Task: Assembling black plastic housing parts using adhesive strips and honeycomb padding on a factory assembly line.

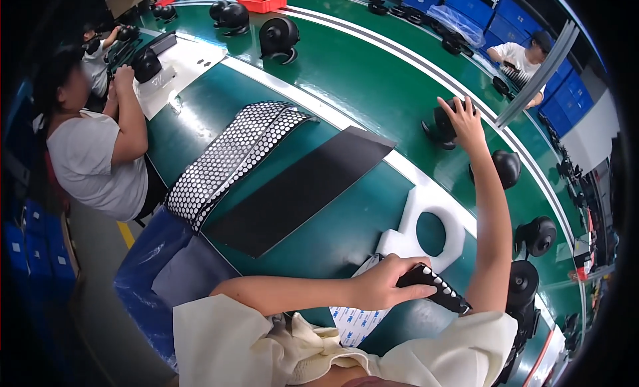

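Left hand (389, 284) clamped on dotted strip (439, 286), probably soft; right hand (468, 127) over black housing (443, 127), grip unclear; likely stiff, take sides.

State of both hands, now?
Left hand: closed, holding a black strip with white dots.
Right hand: spread open over a black rounded part, grip unclear.

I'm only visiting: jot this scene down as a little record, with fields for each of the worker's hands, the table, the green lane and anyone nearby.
Left hand: holds a black strip with white dots
Right hand: fingers spread on a round black part; firmness unclear
Table: white foam piece with round hole, plain black sheet, white-dotted sheet
Green lane: other round black parts, red tray
Nearby: co-worker at left, another across at right
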`<state>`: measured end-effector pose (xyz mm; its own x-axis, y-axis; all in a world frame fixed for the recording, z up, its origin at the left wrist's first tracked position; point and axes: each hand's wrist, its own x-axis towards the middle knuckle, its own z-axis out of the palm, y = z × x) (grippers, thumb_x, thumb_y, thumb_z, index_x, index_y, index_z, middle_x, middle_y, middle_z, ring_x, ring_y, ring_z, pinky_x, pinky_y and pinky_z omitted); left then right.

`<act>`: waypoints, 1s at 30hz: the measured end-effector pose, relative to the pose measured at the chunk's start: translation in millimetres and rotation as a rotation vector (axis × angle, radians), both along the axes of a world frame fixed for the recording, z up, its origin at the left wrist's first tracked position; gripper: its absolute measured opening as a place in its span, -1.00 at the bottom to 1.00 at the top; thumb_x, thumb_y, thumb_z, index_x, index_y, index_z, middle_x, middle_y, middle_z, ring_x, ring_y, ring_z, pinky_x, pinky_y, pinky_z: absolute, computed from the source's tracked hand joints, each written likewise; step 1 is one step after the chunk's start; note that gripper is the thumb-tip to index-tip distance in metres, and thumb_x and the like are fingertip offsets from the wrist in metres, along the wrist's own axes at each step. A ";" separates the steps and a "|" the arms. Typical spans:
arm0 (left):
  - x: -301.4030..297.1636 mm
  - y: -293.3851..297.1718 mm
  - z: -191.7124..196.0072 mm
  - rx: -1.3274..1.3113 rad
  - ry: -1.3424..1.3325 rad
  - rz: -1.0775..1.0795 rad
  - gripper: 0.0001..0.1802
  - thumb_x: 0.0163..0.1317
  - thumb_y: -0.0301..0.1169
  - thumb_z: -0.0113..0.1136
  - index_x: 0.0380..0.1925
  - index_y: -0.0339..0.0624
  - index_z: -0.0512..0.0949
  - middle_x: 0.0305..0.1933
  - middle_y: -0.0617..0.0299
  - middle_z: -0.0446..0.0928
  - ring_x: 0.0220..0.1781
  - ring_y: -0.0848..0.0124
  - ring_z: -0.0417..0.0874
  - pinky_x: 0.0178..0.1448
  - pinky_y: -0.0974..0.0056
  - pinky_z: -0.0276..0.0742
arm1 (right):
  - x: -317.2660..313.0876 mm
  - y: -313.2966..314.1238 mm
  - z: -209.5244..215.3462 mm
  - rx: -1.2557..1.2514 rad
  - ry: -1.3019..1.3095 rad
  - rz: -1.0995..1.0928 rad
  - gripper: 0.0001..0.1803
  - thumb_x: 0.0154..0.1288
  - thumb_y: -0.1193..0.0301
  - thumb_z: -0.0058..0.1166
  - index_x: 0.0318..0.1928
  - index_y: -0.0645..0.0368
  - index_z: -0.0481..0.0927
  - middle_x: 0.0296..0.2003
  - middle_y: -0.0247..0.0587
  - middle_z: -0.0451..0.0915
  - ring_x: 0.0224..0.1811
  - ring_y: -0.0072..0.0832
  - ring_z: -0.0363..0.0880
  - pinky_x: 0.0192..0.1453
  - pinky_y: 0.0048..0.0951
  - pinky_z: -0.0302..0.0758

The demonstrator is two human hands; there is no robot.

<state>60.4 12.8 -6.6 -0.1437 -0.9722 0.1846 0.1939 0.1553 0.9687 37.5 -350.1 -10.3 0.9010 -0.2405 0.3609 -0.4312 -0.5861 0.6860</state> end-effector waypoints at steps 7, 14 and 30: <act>-1.0 -0.2 9.1 0.043 0.185 -0.049 -0.76 0.15 -0.44 0.07 -0.18 -0.22 0.37 -0.40 0.28 0.45 -0.37 0.60 0.44 -0.25 0.46 0.36 | -32.8 39.2 12.4 0.596 -0.808 0.205 -0.12 -0.36 0.34 0.37 0.06 0.18 0.19 -0.06 -0.08 0.27 0.04 -0.21 0.25 0.07 -0.32 0.28; 31.3 -4.6 18.2 0.182 0.192 0.095 -0.75 0.14 -0.45 0.08 -0.19 -0.33 0.42 -0.27 0.27 0.49 -0.24 0.60 0.45 -0.15 0.47 0.37 | -120.4 133.9 -34.2 1.699 -1.387 0.398 -0.17 -0.10 0.19 0.18 0.15 0.28 0.11 -0.03 -0.20 0.35 0.00 -0.44 0.35 0.10 -0.46 0.26; 8.0 2.9 31.2 0.058 -0.294 0.390 -0.92 0.05 -0.58 0.12 -0.44 -0.36 0.44 -0.32 0.18 0.57 -0.54 0.74 0.37 -0.48 0.58 0.31 | -197.3 211.7 10.2 0.916 -0.069 -0.322 -0.49 0.10 0.17 0.03 -0.02 0.26 0.39 -0.12 0.03 0.48 -0.02 -0.21 0.44 0.11 -0.17 0.28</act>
